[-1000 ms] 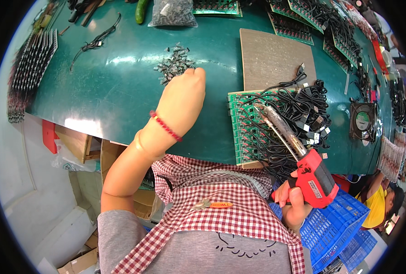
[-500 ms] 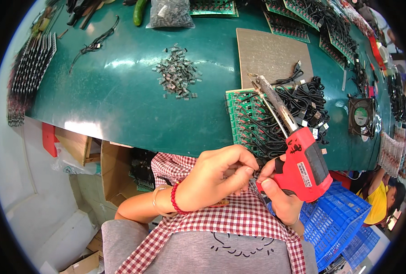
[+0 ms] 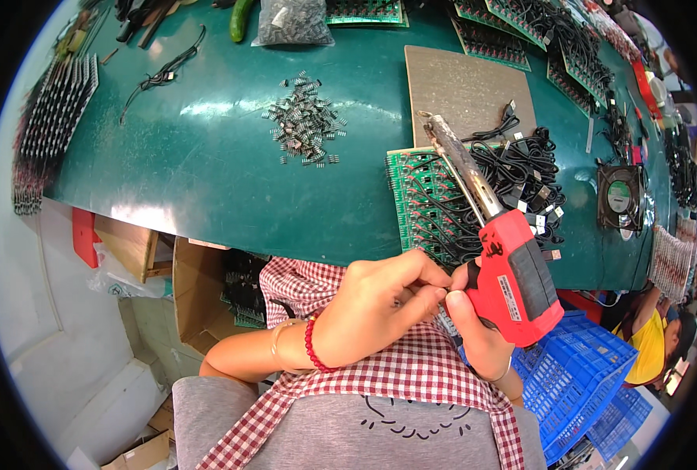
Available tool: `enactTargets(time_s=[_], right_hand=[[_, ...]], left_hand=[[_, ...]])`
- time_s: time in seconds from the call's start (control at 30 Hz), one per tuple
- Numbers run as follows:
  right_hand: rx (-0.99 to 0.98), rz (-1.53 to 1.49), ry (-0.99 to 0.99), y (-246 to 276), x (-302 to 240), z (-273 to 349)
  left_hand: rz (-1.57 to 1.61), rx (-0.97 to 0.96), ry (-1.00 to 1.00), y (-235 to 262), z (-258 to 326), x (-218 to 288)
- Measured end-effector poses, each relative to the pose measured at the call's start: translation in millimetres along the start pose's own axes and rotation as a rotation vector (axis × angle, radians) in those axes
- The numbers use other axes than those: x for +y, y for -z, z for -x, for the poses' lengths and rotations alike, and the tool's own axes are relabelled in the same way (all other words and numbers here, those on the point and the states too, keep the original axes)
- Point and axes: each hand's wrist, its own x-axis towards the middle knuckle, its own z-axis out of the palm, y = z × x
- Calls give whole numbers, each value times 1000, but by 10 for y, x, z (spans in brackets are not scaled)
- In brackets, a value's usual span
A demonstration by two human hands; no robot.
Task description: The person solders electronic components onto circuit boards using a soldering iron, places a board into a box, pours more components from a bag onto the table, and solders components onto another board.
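Observation:
My right hand (image 3: 477,333) grips a red soldering gun (image 3: 513,270) by its handle; its long metal tip points up over a green circuit board (image 3: 427,207) strung with black wires at the table's near edge. My left hand (image 3: 380,301), a red bead bracelet on the wrist, is drawn in close to my chest, its fingers pinched together right by the gun's handle. Whether a small part sits between those fingers I cannot tell. A heap of small grey parts (image 3: 305,121) lies on the green table (image 3: 191,172) farther out.
A brown board (image 3: 466,90) lies beyond the circuit board, with a tangle of black cables (image 3: 532,176) and a small fan (image 3: 621,196) to the right. More green boards (image 3: 513,31) line the far edge. Blue crates (image 3: 579,384) stand at lower right, cardboard boxes (image 3: 137,251) under the table.
My left hand left the heap of grey parts and came back to my chest beside the gun's handle. My right hand lifted the soldering gun slightly inward.

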Motion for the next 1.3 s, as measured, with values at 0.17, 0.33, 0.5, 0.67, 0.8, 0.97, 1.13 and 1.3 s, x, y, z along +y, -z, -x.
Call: enactTargets(time_s=[0.17, 0.33, 0.5, 0.67, 0.8, 0.97, 1.13, 1.3], right_hand=[[64, -58, -42, -45, 5, 14], [42, 86, -66, 13, 94, 55], [30, 265, 13, 30, 143, 53], [75, 226, -25, 7, 139, 23], [49, 208, 142, 106, 174, 99], [155, -48, -13, 231, 267, 283], [115, -30, -108, 339, 459, 470], [111, 43, -78, 314, 592, 505]], left_hand=[[553, -108, 391, 89, -26, 39], [561, -202, 389, 87, -7, -35], [51, -200, 249, 154, -56, 93], [-275, -146, 2, 134, -71, 80], [-17, -73, 123, 339, -233, -232], [148, -70, 410, 727, -550, -434], [145, -109, 444, 761, -654, -454], [113, -134, 468, 783, -686, -473]])
